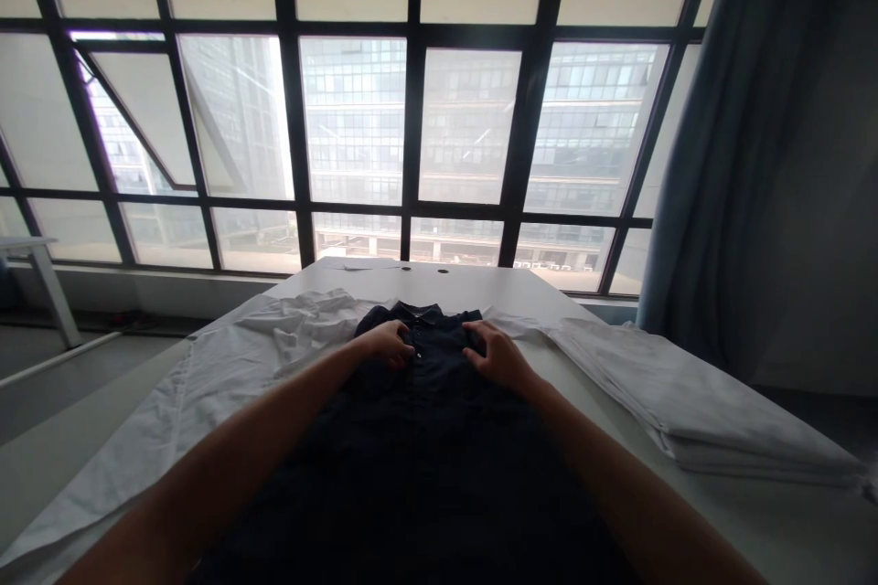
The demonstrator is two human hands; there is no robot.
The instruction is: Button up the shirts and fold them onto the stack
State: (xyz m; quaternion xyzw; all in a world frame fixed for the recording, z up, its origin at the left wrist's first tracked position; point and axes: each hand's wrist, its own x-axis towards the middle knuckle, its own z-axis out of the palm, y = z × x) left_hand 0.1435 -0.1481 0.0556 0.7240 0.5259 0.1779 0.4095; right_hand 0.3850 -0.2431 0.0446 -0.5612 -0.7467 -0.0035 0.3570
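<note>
A dark navy button-up shirt [418,420] lies front side up, its collar [420,315] at the far end and small pale buttons down the middle. My left hand [390,343] is closed near the button line just below the collar, fingers curled into the cloth. On the shirt's right shoulder rests my right hand [499,355], thumb and forefinger apart with dark fabric showing between them. The lower part of the shirt runs toward me between my forearms and fades into shadow.
White crumpled cloth [226,366] spreads along the left of the white table [473,281]. To the right lies a folded stack of white cloth [700,393]. Large framed windows stand beyond, a grey-blue curtain [727,164] hangs at right, and another white table [48,283] stands far left.
</note>
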